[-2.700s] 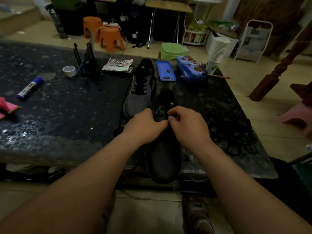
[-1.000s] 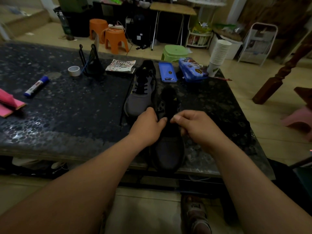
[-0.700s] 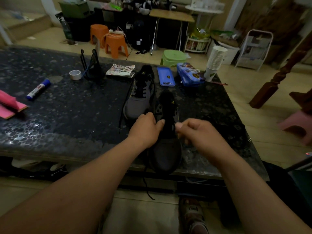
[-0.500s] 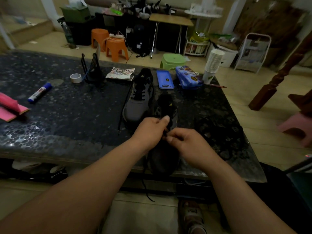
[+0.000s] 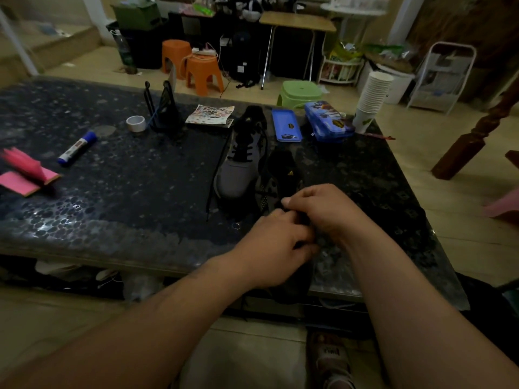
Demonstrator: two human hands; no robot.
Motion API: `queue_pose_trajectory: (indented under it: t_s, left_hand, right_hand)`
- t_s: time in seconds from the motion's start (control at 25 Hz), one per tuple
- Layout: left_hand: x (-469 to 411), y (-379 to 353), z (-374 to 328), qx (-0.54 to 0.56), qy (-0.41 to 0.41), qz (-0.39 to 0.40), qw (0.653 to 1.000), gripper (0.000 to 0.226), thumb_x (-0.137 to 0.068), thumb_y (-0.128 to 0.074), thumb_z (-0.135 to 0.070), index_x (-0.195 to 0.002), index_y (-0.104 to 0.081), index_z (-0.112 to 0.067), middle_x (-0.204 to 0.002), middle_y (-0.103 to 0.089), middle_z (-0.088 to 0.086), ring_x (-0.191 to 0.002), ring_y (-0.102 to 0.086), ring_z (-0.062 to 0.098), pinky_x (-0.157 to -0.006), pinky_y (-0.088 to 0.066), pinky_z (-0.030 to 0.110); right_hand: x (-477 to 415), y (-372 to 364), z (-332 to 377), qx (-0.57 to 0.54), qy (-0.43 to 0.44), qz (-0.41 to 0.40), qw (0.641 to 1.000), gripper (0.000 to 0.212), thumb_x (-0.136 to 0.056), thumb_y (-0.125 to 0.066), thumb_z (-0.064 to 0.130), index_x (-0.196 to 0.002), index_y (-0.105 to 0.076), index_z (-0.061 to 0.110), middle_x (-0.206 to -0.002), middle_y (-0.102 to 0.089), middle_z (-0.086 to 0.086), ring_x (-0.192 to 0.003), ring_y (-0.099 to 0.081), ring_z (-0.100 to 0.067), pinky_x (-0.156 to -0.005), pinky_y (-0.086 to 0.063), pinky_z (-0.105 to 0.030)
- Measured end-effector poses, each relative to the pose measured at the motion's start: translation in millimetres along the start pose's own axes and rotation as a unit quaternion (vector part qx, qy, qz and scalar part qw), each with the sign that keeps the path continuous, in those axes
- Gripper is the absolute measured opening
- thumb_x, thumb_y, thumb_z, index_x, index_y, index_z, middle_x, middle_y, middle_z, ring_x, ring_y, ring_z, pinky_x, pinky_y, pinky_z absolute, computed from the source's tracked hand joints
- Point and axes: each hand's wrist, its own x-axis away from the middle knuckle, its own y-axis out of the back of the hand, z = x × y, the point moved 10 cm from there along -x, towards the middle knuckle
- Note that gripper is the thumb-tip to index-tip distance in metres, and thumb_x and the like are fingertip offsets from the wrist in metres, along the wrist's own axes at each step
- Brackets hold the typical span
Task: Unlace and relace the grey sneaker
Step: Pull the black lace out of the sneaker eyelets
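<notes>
With the sneaker (image 5: 278, 175) lying toe-first over the table's (image 5: 126, 197) near edge, the right hand (image 5: 323, 213), apart a moment ago, has closed against the left hand (image 5: 276, 248) over the eyelets, both curled tight, presumably pinching the hidden lace for the next crossing.

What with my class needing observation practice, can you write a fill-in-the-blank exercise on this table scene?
The left hand and right hand work on one sneaker; the other sneaker lies to its ___.
The marker has a ___ cap.
The cups stand at the table's far ___ corner.
Missing: left; blue; right.
</notes>
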Motion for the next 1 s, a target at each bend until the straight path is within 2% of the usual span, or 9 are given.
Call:
queue_pose_trajectory:
  t_s: [0.08,0.16,0.28,0.4,0.52,0.6,0.72,0.88,1.0]
  left_hand:
    - [0,6,15,0.125,0.062,-0.023,0.990,0.028,-0.102,-0.053,-0.038,-0.090,-0.066,-0.016,-0.107,-0.057,0.001,-0.102,-0.056,0.018,-0.091,-0.046,0.038]
    - [0,14,43,0.272,0.177,-0.063,0.944,0.030,-0.106,-0.049,-0.030,-0.090,-0.062,-0.009,-0.098,-0.060,0.004,-0.093,-0.061,0.017,-0.085,-0.047,0.039]
    - [-2,16,57,0.346,0.246,-0.108,0.899,0.026,-0.105,-0.044,-0.024,-0.092,-0.066,-0.015,-0.097,-0.071,0.004,-0.088,-0.067,0.016,-0.078,-0.048,0.034]
    - [1,14,63,0.386,0.273,-0.153,0.868,0.024,-0.105,-0.050,-0.025,-0.090,-0.067,-0.016,-0.090,-0.070,0.004,-0.077,-0.063,0.014,-0.073,-0.046,0.030]
    - [3,21,70,0.332,0.284,-0.187,0.880,0.020,-0.100,-0.063,-0.032,-0.093,-0.067,-0.014,-0.082,-0.067,0.001,-0.073,-0.060,0.014,-0.070,-0.047,0.031]
    - [8,31,72,0.230,0.288,-0.219,0.903,0.017,-0.096,-0.069,-0.030,-0.099,-0.060,-0.016,-0.092,-0.060,-0.002,-0.080,-0.058,0.013,-0.069,-0.046,0.027]
    - [9,36,78,0.135,0.289,-0.228,0.920,0.038,-0.091,-0.072,-0.046,-0.110,-0.051,-0.020,-0.107,-0.051,-0.004,-0.092,-0.055,0.013,-0.078,-0.050,0.032]
    - [-4,46,89,0.040,0.308,-0.189,0.932,0.039,-0.090,-0.063,-0.062,-0.097,-0.049,-0.026,-0.092,-0.059,-0.007,-0.081,-0.059,0.018,-0.067,-0.048,0.039]
    - [-5,50,84,-0.005,0.288,-0.177,0.941,0.032,-0.097,-0.054,-0.056,-0.096,-0.051,-0.024,-0.086,-0.061,-0.006,-0.074,-0.057,0.020,-0.062,-0.042,0.037]
  right_hand:
    - [6,19,9,0.011,0.037,-0.048,0.998,0.020,-0.092,-0.076,0.024,-0.074,-0.078,0.015,-0.074,-0.075,0.000,-0.072,-0.067,-0.010,-0.073,-0.051,-0.031]
    - [22,44,22,-0.003,0.085,-0.109,0.990,0.019,-0.094,-0.074,0.025,-0.079,-0.076,0.013,-0.083,-0.073,-0.008,-0.075,-0.064,-0.011,-0.074,-0.049,-0.030]
    - [50,34,14,-0.054,0.069,-0.013,0.996,0.018,-0.099,-0.065,0.018,-0.090,-0.073,0.006,-0.084,-0.073,-0.013,-0.077,-0.062,-0.017,-0.075,-0.046,-0.030]
    - [59,17,-18,-0.029,0.000,0.039,0.999,0.019,-0.104,-0.056,0.018,-0.092,-0.067,0.008,-0.075,-0.069,-0.009,-0.061,-0.058,-0.019,-0.060,-0.043,-0.032]
    - [44,25,-14,0.076,0.030,-0.039,0.996,0.023,-0.102,-0.061,0.031,-0.087,-0.067,0.013,-0.060,-0.057,0.008,-0.049,-0.048,-0.004,-0.050,-0.038,-0.024]
    - [38,28,5,0.121,0.089,-0.086,0.985,0.025,-0.100,-0.065,0.032,-0.085,-0.070,0.013,-0.056,-0.056,0.010,-0.048,-0.046,0.001,-0.049,-0.035,-0.018]
    - [32,35,15,0.069,0.113,-0.124,0.984,0.025,-0.101,-0.063,0.033,-0.086,-0.074,0.017,-0.070,-0.068,0.001,-0.058,-0.059,-0.008,-0.052,-0.041,-0.020]
    - [21,42,23,0.082,0.127,-0.149,0.977,0.031,-0.101,-0.060,0.041,-0.081,-0.076,0.023,-0.068,-0.067,0.003,-0.061,-0.058,-0.005,-0.060,-0.043,-0.023]
    - [21,54,19,0.039,0.106,-0.193,0.975,0.029,-0.097,-0.062,0.026,-0.075,-0.073,0.010,-0.064,-0.066,-0.001,-0.056,-0.056,-0.006,-0.057,-0.043,-0.024]
